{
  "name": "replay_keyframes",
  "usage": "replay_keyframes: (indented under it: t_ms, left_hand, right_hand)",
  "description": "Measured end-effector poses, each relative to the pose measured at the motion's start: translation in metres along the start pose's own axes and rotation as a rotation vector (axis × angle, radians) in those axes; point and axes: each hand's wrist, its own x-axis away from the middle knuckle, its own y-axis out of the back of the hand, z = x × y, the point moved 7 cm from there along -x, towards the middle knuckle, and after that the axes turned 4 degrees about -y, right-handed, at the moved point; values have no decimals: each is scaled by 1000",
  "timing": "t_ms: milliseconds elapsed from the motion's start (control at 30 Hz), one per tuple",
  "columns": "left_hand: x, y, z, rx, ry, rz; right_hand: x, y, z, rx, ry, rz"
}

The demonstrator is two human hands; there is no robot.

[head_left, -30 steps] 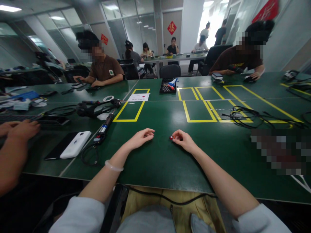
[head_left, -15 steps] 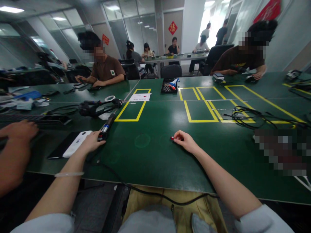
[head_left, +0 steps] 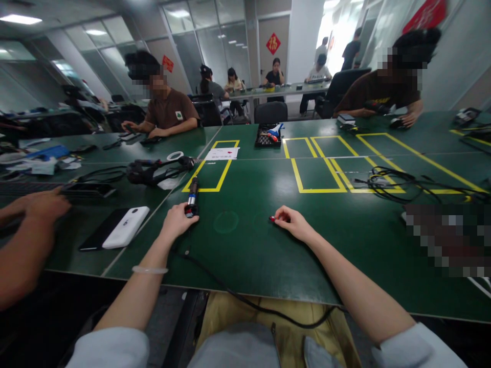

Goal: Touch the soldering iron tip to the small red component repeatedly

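My left hand (head_left: 175,222) is closed round the near end of a black cylinder (head_left: 194,187) with a silver and blue band, which looks like a flashlight. It points away from me, its far end close to a yellow tape outline. To the right, my right hand (head_left: 290,222) rests low over the green table (head_left: 238,255), thumb and fingers pinched on a small red piece (head_left: 272,219). Most of that piece is hidden by the fingers, and its kind is too small to tell.
A white phone-like device (head_left: 126,228) lies on a black slab at left, near another person's hand (head_left: 48,207). Headset-like black gear (head_left: 153,171), a black tray (head_left: 268,142) and tangled cables (head_left: 399,181) sit farther off. A black cable (head_left: 245,305) crosses the table edge and my lap.
My left hand has carried the cylinder to the right, and it now points more straight ahead. My right hand has stayed in place. The other person's hand at left has shifted slightly right.
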Motion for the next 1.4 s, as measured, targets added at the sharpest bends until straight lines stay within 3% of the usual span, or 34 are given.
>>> replay_keyframes:
  t_ms: [333, 467, 567, 700, 1033, 1400]
  left_hand:
    - [32, -26, -172, 46, -294, -74]
    - [45, -36, -222, 96, -371, -58]
    - [53, -40, -247, 135, -420, -39]
    - [59, -42, -261, 163, -468, -29]
    - [58, -47, -259, 245, -495, -9]
    - [65, -40, -266, 116, -457, -37]
  right_hand:
    - [-1, 1, 0, -7, 42, -18]
    - [-1, 4, -3, 35, 72, -77]
    - [-1, 7, -3, 91, 107, -128]
    - [-1, 8, -4, 119, 114, -135]
    - [1, 10, 3, 193, 118, -151]
    - [2, 12, 8, 244, 116, -141]
